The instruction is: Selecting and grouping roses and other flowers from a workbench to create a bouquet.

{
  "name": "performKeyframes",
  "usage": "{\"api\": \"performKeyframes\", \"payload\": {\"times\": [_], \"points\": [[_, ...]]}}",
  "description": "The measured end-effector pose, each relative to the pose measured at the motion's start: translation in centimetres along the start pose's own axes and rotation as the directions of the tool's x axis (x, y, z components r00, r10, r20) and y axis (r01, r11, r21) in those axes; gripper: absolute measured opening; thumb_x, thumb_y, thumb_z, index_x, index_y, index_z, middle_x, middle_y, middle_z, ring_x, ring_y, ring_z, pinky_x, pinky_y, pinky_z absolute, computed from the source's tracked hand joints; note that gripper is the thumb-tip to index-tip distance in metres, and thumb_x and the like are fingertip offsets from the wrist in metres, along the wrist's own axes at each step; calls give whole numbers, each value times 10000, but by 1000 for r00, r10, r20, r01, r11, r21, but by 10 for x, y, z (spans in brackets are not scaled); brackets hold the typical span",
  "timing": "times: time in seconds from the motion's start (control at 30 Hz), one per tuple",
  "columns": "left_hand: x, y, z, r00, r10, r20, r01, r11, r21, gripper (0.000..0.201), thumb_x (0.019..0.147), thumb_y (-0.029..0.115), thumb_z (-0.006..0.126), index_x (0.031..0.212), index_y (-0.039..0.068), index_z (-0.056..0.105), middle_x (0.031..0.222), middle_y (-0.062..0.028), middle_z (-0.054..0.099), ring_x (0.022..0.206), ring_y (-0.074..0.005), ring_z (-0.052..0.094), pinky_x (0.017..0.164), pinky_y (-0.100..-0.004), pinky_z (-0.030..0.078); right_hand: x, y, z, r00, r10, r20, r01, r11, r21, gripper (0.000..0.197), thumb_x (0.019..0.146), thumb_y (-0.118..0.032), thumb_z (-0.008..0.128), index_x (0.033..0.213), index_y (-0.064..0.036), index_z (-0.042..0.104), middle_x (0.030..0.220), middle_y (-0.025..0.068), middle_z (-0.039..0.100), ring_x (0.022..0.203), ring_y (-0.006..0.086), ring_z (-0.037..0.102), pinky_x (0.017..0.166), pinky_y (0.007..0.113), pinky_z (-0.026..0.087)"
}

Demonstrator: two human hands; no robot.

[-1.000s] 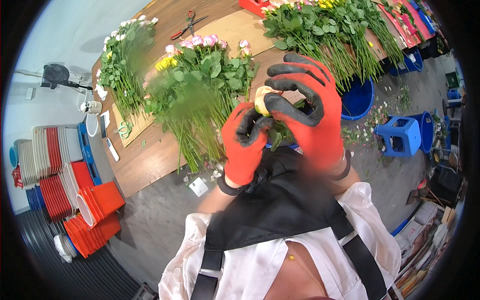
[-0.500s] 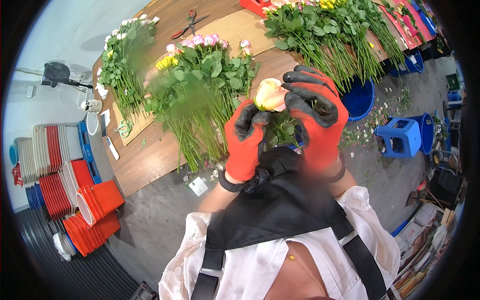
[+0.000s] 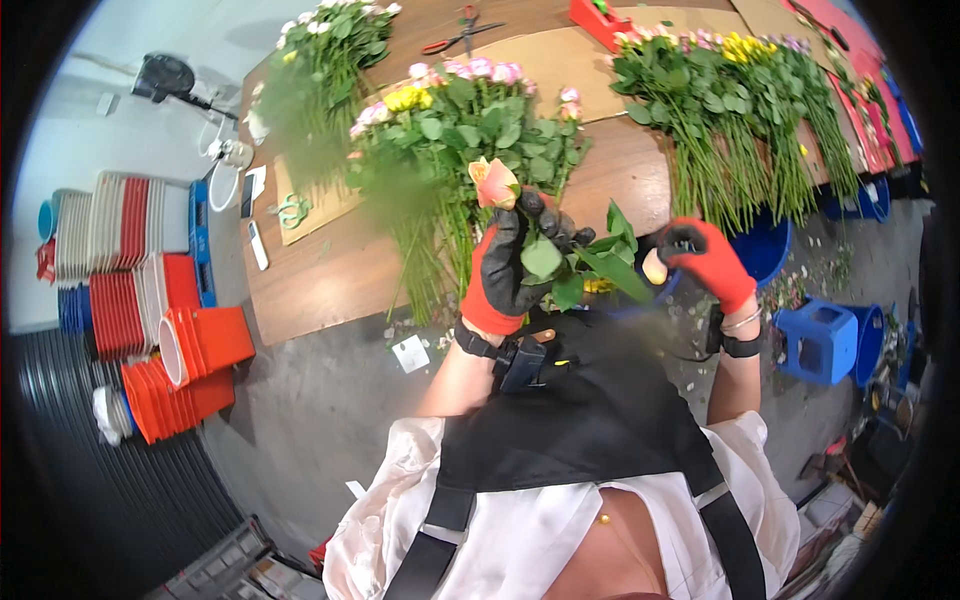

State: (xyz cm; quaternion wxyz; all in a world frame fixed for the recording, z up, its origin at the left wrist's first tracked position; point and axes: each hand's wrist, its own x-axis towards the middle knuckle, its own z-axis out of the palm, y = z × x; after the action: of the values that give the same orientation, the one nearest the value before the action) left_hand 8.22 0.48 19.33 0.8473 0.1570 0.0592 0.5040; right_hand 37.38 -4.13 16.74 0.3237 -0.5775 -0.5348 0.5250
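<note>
My left hand (image 3: 508, 262), in a red glove with black palm and fingers, is closed around the stem of a peach-pink rose (image 3: 493, 184). The bloom rises above the fingers, and green leaves (image 3: 612, 262) spread out to the right of the hand. Off to the right, apart from the rose, my right hand (image 3: 708, 262) in a matching glove has its fingers curled. A loose peach petal (image 3: 655, 267) is at its fingertips. Beyond the left hand, a bunch of pink and yellow roses (image 3: 480, 120) lies on the wooden table (image 3: 320, 290).
White roses (image 3: 345, 50) and a wide row of roses (image 3: 735, 110) lie further back. Scissors (image 3: 464, 34), green-handled scissors (image 3: 293, 211) and a red holder (image 3: 600, 22) are on the table. Blue buckets (image 3: 765, 250) and a blue stool (image 3: 817, 340) stand right; red crates (image 3: 205, 340) left.
My hands have parted: the right hand has moved away to the right and down with a petal. The left hand still holds the rose, now tilted leftward. The view has shifted.
</note>
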Motion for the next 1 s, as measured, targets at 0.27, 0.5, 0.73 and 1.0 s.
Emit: {"api": "performKeyframes", "payload": {"times": [0.27, 0.5, 0.73, 1.0], "points": [[-8, 37, -23, 992, 127, 24, -121, 976, -182, 202, 990, 311, 512, 1053, 125, 560, 846, -20, 476, 808, -194, 482, 833, -419, 440, 94, 77, 72, 997, 10, -80, -27, 978, -206, 343, 864, -271, 628, 1127, -52, 649, 1017, 136, 699, 887, 293, 658, 796, 358, 503], [-17, 56, -39, 979, 173, -108, -189, 970, -156, 207, 986, 313, 520, 1062, 123, 552, 833, -13, 477, 797, -181, 469, 806, -387, 415, 166, 52, 146, 953, -124, -276, 75, 981, -179, 362, 848, -286, 653, 1117, -44, 653, 1052, 152, 683, 932, 311, 655, 800, 355, 503], [-28, 64, -30, 789, 455, -413, -103, 760, 641, 313, 913, 139, 620, 1208, 54, 556, 968, -10, 564, 837, -138, 538, 711, -288, 471, 191, 97, 150, 922, -53, -384, -252, 672, -696, 464, 799, -438, 699, 1047, -59, 601, 1013, 147, 637, 960, 327, 624, 791, 457, 495], [-43, 73, -43, 770, 472, -430, 181, 485, 856, 295, 961, 219, 521, 1171, 29, 602, 1011, -49, 609, 856, -148, 566, 751, -290, 466, 205, 124, 180, 863, -54, -502, -436, 421, -795, 479, 748, -377, 750, 1090, -89, 578, 1073, 128, 593, 961, 316, 629, 787, 457, 501]]}}
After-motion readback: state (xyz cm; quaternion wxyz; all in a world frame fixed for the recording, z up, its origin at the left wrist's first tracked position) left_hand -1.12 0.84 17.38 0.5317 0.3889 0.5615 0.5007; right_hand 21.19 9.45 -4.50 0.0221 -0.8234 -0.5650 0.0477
